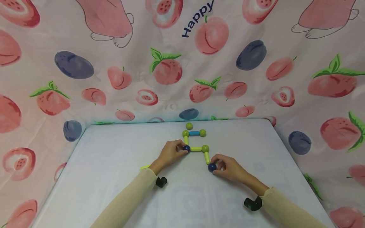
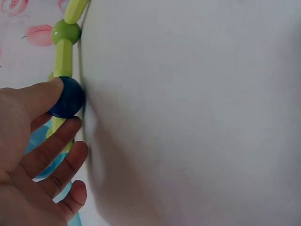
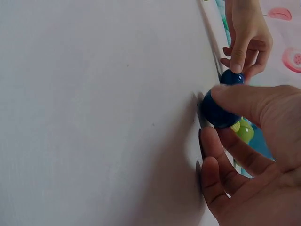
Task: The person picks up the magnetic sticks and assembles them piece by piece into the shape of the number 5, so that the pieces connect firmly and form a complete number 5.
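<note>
Head view: yellow-green piece (image 1: 144,167), left of centre, mostly hidden by the left forearm; identity unclear. Left hand (image 1: 172,154) pinches first blue ball (image 1: 186,148) at mid-frame, thumb masking part. Right hand (image 1: 230,168) pinches second blue ball (image 1: 212,167), lower right of centre, by green rod (image 1: 207,157); cannot tell if joined.

The left hand (image 2: 19,160) holds a dark blue ball (image 2: 70,98), thumb on it. A yellow-green stick (image 2: 63,59) joins it to a green ball (image 2: 66,32), which touches a second stick (image 2: 75,10). The white tabletop (image 2: 188,113) lies beside.
</note>
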